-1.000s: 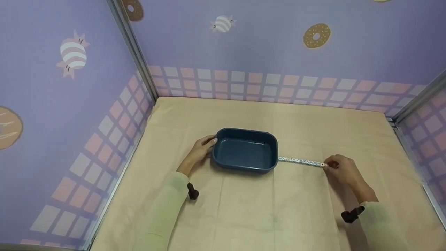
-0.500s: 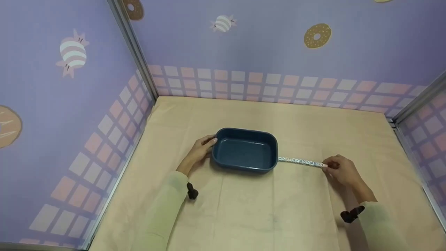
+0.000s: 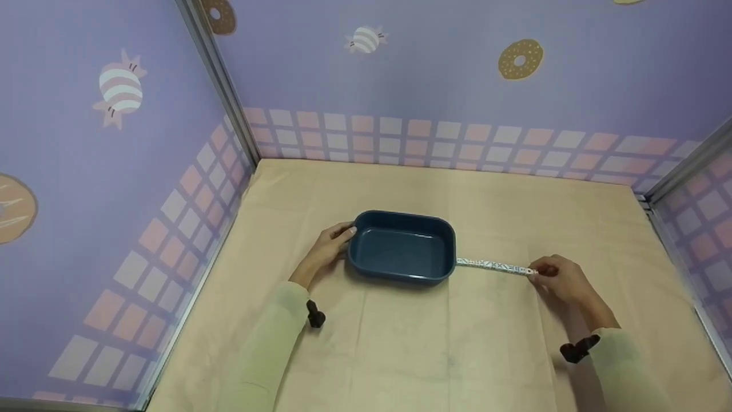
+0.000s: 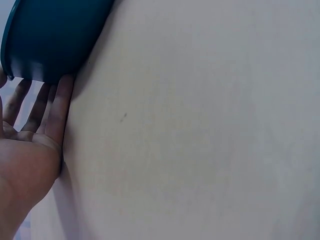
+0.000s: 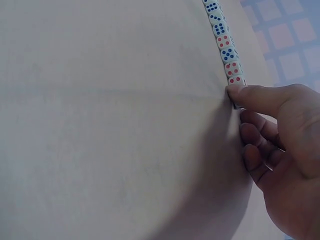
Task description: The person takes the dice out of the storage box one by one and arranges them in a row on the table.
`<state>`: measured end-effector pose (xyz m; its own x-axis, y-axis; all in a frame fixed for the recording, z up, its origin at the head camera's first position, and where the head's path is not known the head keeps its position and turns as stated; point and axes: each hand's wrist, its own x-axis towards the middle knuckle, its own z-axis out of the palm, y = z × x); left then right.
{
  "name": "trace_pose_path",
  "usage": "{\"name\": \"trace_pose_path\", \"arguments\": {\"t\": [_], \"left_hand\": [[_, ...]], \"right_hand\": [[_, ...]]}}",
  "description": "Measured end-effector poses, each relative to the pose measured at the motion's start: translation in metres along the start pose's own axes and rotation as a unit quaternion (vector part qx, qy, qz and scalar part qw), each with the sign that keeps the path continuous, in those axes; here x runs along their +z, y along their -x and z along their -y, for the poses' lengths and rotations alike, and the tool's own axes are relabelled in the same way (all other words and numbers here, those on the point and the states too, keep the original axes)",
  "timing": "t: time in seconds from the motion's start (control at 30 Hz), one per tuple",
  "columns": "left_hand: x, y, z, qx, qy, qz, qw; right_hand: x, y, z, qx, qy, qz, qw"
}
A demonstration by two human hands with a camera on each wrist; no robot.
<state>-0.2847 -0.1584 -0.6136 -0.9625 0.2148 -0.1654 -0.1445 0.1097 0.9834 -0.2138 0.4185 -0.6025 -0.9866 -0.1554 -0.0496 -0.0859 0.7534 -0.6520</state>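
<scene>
A dark blue rectangular dish (image 3: 402, 252) with rounded corners sits upright on the cloth, its inside bare. My left hand (image 3: 330, 246) holds its left end, the thumb at the rim and the other fingers stretched against the lower outer wall in the left wrist view. From the dish's right end a straight row of white dice (image 3: 493, 265) with blue and red pips runs to the right. At the row's outer end my right hand (image 3: 563, 278) pinches the last die between thumb and forefinger. In the right wrist view the thumb (image 5: 260, 97) covers part of that die.
A beige cloth (image 3: 400, 343) with fold creases covers the table. Purple patterned panels (image 3: 434, 68) stand along the back and both sides, joined by metal posts (image 3: 226, 86). Small black camera mounts (image 3: 315, 315) are worn at both wrists.
My right fingertips have shifted very slightly left at the end of the dice row. The dish and my left hand have stayed in place.
</scene>
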Motion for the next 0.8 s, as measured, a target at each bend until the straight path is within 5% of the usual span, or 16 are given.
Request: {"name": "trace_pose_path", "arguments": {"t": [0.53, 0.8], "left_hand": [[-0.002, -0.006, -0.006, 0.009, -0.016, 0.013, 0.9998], [-0.011, -0.007, -0.041, 0.0, -0.016, 0.033, 0.9993]], "right_hand": [[-0.013, 0.002, 0.01, 0.021, -0.04, 0.034, 0.998], [-0.042, -0.011, 0.043, -0.016, 0.01, 0.01, 1.0]]}}
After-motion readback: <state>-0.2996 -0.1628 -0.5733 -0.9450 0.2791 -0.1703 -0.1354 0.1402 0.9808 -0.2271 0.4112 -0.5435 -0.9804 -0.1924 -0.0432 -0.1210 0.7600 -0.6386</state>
